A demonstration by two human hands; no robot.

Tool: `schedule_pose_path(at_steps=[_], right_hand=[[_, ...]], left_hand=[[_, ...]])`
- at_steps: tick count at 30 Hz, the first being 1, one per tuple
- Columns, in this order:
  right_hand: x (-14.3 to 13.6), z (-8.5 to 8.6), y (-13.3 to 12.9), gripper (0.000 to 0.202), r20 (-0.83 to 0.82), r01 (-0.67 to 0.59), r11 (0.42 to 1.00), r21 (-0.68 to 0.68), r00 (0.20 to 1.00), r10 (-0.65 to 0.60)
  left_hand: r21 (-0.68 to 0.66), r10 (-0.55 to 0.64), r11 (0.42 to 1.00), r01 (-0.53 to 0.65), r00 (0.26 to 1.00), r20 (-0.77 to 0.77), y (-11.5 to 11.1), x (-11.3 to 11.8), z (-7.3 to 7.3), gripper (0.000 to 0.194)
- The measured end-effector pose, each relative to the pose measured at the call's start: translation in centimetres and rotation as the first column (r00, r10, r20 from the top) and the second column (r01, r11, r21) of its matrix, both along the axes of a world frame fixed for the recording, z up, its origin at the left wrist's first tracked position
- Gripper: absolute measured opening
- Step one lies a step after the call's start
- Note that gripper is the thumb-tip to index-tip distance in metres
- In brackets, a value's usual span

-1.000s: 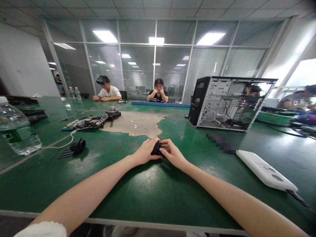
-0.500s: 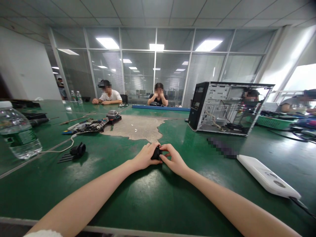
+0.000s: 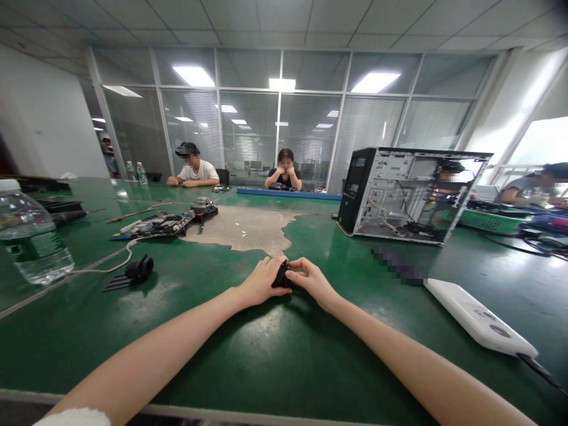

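Your left hand [image 3: 261, 284] is wrapped around a small black part [image 3: 280, 277], fingers over, thumb under; your right hand [image 3: 316, 287] pinches its right side, fingertips close together. Part's mid-table [image 3: 248, 367], well in from near edge. Bottle [image 3: 33, 239] at left: green label, unreadable. White device [image 3: 479, 313], right, nearer near edge: dark markings, illegible.

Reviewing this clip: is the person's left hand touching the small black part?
Touching. The head view shows the left hand curled around the small black part, fingers over its far side, thumb along its near edge, with no gap visible.
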State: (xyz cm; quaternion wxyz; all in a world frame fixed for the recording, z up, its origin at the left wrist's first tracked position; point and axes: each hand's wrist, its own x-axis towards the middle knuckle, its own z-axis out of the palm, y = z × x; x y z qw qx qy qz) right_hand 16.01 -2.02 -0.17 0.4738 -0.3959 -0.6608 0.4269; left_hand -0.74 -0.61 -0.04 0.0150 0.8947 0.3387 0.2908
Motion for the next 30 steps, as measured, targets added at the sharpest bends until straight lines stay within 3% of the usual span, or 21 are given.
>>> schedule_pose_path(at_steps=[6,19,30], right_hand=[[-0.2,0.2,0.1,0.031,-0.025,-0.011,1.000,-0.022,1.000,0.010],[-0.1,0.0,-0.9,0.019,0.042,-0.016,0.994,0.107,0.999,0.011],[0.2,-0.1,-0.2,0.027,0.076,-0.072,0.995,0.069,0.995,0.067]], left_hand=[[0.023,0.007,1.000,-0.007,1.000,-0.019,-0.4,0.2,0.1,0.061],[0.032,0.001,0.999,0.000,1.000,-0.028,-0.4,0.0,0.0,0.058],[0.029,0.029,0.999,-0.029,1.000,-0.005,-0.4,0.1,-0.1,0.061]])
